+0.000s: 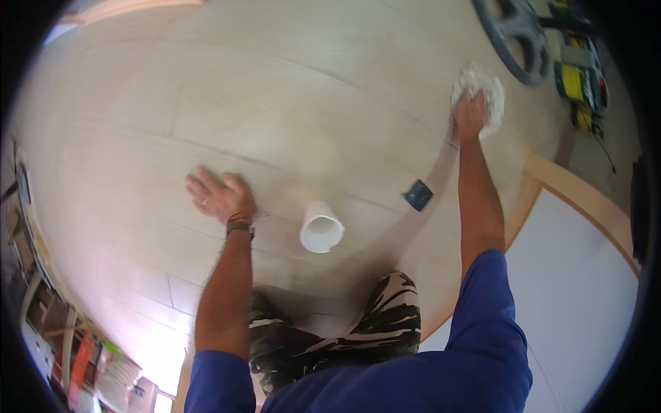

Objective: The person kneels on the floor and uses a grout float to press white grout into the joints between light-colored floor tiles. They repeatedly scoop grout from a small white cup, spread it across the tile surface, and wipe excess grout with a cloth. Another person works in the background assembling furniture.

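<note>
My left hand lies flat with its fingers spread on the pale plank-patterned surface. A ring and a dark wristband show on it. Out at the far right, my right hand presses a bunched white cloth against the same surface, its fingertips partly sunk into the folds. Between my arms stands a white cup, its opening toward me and its rim uneven. A small dark square piece lies to the right of the cup; its material cannot be made out.
A dark spoked wheel and yellow-and-green packages are at the upper right. A white panel with a wooden frame is at the right. Various items, including an orange-red object, crowd the lower left beyond the surface's edge.
</note>
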Motion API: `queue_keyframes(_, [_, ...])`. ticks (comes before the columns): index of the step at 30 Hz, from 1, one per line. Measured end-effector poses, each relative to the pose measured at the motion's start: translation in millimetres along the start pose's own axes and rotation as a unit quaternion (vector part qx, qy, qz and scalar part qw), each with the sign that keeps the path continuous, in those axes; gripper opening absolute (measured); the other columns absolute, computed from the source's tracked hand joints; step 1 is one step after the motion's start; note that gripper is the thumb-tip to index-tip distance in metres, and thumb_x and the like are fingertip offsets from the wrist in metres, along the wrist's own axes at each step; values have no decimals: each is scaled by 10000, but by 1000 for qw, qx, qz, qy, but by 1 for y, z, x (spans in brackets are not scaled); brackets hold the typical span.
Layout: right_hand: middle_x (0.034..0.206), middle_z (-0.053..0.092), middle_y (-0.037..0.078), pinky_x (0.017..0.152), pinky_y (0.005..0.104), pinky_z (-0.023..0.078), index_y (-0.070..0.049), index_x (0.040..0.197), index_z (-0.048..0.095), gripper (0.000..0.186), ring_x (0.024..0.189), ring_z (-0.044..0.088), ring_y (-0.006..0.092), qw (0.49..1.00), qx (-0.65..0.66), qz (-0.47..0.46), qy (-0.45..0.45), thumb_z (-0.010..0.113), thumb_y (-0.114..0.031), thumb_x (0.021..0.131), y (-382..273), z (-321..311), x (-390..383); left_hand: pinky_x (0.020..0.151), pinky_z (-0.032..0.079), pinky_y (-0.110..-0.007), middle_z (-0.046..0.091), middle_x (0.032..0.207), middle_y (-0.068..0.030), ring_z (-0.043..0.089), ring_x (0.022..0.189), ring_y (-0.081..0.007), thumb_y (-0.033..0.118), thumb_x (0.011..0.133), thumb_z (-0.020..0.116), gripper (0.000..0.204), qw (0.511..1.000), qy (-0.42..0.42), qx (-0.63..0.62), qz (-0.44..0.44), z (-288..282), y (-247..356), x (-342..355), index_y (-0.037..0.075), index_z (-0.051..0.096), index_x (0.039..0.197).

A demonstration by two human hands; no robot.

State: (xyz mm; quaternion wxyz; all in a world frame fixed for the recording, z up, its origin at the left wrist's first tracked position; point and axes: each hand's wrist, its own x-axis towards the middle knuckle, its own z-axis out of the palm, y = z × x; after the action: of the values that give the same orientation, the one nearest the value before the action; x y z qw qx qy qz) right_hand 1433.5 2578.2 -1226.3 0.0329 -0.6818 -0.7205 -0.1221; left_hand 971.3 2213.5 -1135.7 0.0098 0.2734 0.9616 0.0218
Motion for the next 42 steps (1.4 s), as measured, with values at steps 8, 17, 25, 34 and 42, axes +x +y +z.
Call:
queue_keyframes(8, [1430, 348, 149, 1093, 562, 102, -168, 1357, 410, 510, 1349, 259, 324, 921, 153, -303, -189, 438, -362, 886, -441, -154, -49, 1096, 41, -529, 136, 1488, -222, 71, 1388, -376, 358, 851, 412, 656, 998, -21, -21, -47, -19, -21, 7, 54, 269, 1415])
queue_keyframes(17, [1248, 546, 163, 1003, 344, 371, -52, 1102, 627, 337, 1173, 504, 261, 603, 516, -307, -525, 496, -265, 877, -410, -262, -144, 1091, 59, -537, 146, 1488, -215, 80, 1385, -376, 330, 848, 418, 494, 998, -41, -14, -46, -14, -20, 5, 25, 431, 1237])
queue_keyframes(25, [1404, 332, 151, 990, 497, 367, -96, 1314, 437, 530, 1242, 380, 364, 939, 181, -127, -263, 597, -217, 824, -86, -205, -223, 1077, 134, -543, 131, 1496, -205, 116, 1375, -388, 323, 832, 474, 537, 993, -102, -65, -8, -22, -21, 7, 30, 414, 1278])
queue_keyframes(34, [1387, 361, 124, 968, 456, 399, -78, 1250, 471, 442, 1204, 413, 354, 934, 197, -43, -295, 586, -176, 835, -19, -229, -344, 1064, 221, -520, 152, 1492, -202, 205, 1346, -393, 255, 776, 577, 730, 939, -190, -8, 286, -63, -21, 4, 136, 262, 1424])
queue_keyframes(42, [1133, 564, 167, 901, 445, 419, -23, 1074, 546, 263, 1034, 528, 353, 889, 335, 110, -294, 468, -209, 905, 28, -240, -371, 1061, 284, -466, 186, 1447, -289, 279, 1293, -454, 247, 766, 604, 744, 929, -293, 22, 227, -62, -107, -72, 84, 267, 1409])
